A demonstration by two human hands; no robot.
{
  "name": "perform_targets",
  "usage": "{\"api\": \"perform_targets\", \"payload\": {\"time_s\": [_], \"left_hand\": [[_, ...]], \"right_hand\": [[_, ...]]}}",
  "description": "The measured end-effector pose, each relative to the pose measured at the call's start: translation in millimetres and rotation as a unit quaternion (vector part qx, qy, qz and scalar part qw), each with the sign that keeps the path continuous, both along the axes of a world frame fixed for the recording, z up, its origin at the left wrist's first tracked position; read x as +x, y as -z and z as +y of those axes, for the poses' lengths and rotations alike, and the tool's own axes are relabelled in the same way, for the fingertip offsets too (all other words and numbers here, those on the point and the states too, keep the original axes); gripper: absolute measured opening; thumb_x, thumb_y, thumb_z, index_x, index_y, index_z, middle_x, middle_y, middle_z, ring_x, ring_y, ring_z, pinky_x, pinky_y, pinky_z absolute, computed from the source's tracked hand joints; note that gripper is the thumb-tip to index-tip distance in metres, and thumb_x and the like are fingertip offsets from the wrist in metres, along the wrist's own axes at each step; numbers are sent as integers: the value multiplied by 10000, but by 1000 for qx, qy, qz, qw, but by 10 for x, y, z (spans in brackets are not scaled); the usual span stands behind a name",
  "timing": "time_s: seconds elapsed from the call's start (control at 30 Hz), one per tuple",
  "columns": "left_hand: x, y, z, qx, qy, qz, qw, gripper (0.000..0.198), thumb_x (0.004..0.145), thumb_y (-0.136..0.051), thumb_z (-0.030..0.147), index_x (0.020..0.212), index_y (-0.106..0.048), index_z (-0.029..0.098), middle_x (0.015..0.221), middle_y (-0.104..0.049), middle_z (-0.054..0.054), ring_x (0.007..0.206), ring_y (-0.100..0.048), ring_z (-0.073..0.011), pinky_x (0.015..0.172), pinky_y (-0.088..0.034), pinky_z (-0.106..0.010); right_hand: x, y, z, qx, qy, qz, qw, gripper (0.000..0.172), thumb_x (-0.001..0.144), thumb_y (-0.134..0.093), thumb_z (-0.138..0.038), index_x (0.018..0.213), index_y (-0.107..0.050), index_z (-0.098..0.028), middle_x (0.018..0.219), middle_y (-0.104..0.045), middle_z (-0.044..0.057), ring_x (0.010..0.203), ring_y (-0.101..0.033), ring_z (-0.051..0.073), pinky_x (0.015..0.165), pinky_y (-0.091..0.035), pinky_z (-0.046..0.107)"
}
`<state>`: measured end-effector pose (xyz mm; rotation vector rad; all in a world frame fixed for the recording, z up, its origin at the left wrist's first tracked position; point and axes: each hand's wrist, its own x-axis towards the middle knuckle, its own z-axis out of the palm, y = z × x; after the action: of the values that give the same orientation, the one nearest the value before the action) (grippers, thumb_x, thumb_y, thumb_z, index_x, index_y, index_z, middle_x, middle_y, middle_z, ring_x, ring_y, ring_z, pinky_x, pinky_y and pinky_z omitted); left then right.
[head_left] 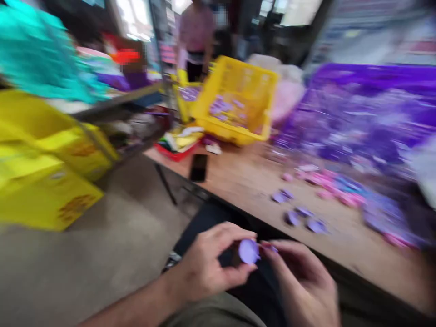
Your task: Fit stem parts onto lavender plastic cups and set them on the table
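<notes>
Thumb and fingers of my left hand (218,259) grip a small round purple plastic piece (248,251) by its edges, above my lap. Just right of it, my right hand (299,277) is closed in a pinch, its fingertips close to the piece's edge. A tiny purple bit (273,249) shows at those fingertips; blur hides what it is. Several similar purple pieces (316,225) lie on the wooden table (252,190) beyond my hands.
A tilted yellow crate (238,131) holds purple parts. Near it are a dark phone (198,168) and a red tray (177,153). Purple plastic bags (361,113) and pink parts (330,184) cover the right side. Yellow boxes (44,181) stand left; a person (195,32) is behind.
</notes>
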<state>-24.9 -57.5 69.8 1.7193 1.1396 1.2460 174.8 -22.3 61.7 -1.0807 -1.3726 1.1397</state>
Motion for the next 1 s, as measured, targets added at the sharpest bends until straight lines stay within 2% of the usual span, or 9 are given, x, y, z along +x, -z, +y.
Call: {"api": "perform_targets", "payload": {"time_s": [0.03,0.1,0.2,0.33,0.4,0.63,0.77,1.0], "left_hand": [[32,73,67,51,8,0,999,510,941,-813,179,1423,-672,266,1291,-775,-66,1172,-752,-211,1076,-620,-332],[56,133,142,105,31,14,994,544,938,-805,130,1444,-659,269,1258,-786,-32,1129,-756,-156,1047,-616,-236],[98,73,142,131,47,48,989,495,954,-807,146,1422,-668,225,1251,-791,-34,1132,-755,-130,1065,-599,-183],[193,5,155,160,42,75,983,398,1007,-797,205,1388,-681,192,1243,-797,-48,1142,-759,-127,1097,-591,-183],[218,8,185,173,39,83,981,385,1027,-789,236,1392,-679,180,1249,-800,-59,1151,-764,-131,1111,-588,-184],[215,30,161,169,28,111,979,404,1052,-762,239,1439,-659,191,1300,-799,-69,1168,-781,-153,1122,-610,-227],[199,44,123,165,24,117,979,405,1063,-752,261,1452,-657,207,1303,-804,-63,1162,-788,-161,1107,-631,-247],[171,43,91,159,-6,138,978,367,1057,-772,317,1403,-698,217,1259,-827,-49,1104,-812,-153,1082,-644,-230]], "right_hand": [[106,13,-48,-18,23,5,1000,184,890,-937,-390,911,-851,-228,880,-842,61,774,-820,206,727,-703,268],[205,17,-94,-31,39,43,998,93,900,-925,-348,903,-873,-271,863,-848,40,711,-807,173,676,-684,219],[247,-36,-152,-39,35,94,994,20,929,-900,-296,938,-884,-306,905,-861,24,730,-807,145,685,-673,186],[311,-127,-263,-31,26,79,996,28,968,-865,-279,948,-867,-300,1144,-870,36,1059,-834,175,897,-675,198],[346,-161,-290,-34,11,57,998,42,993,-840,-280,953,-849,-290,1210,-860,33,1121,-823,169,936,-660,184],[379,-235,-286,-65,-18,48,997,103,1032,-791,-306,944,-785,-254,1149,-870,52,1012,-843,169,912,-680,225],[379,-216,-284,-59,-29,25,998,108,1038,-776,-306,948,-777,-248,1147,-866,65,1000,-837,184,912,-691,265],[382,-185,-276,-28,-30,-12,999,105,1045,-763,-292,955,-758,-240,1108,-866,68,980,-837,182,868,-691,251]]}}
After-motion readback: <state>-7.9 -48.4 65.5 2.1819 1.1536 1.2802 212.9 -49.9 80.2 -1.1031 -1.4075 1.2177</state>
